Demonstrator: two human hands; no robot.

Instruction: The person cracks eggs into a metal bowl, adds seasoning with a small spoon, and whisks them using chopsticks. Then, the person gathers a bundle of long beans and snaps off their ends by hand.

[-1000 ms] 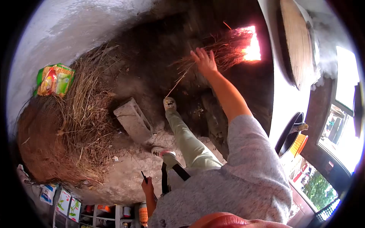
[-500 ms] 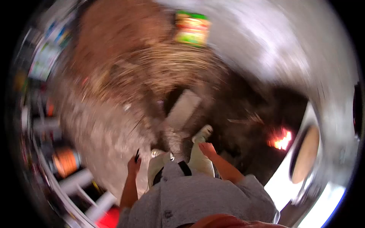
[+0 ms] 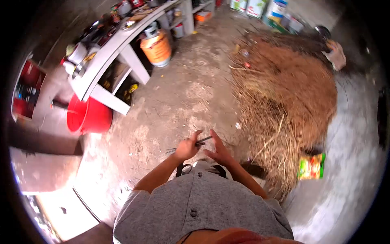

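Both my hands are in front of my waist, above the dirt-strewn floor. My left hand (image 3: 187, 149) is closed around a slim dark stick-like object (image 3: 203, 140) whose kind I cannot make out. Thin dark lines show past the wrist side of that hand; whether they belong to the object or lie on the floor is unclear. Just to the right, my right hand (image 3: 219, 152) has its thumb and forefinger spread apart. Its forefinger is at the object's far end, perhaps touching it.
A heap of dry straw and brown needles (image 3: 292, 89) covers the floor at right, with a colourful packet (image 3: 311, 166) beside it. On the left stand a red bucket (image 3: 90, 116), a long counter (image 3: 118, 46) and an orange gas cylinder (image 3: 156, 49). Cartons (image 3: 256, 7) sit at the back.
My view has swung round to the left, so the counter and bucket now lie ahead-left and the fire is out of sight. My hands, apart before, have come together at the dark object.
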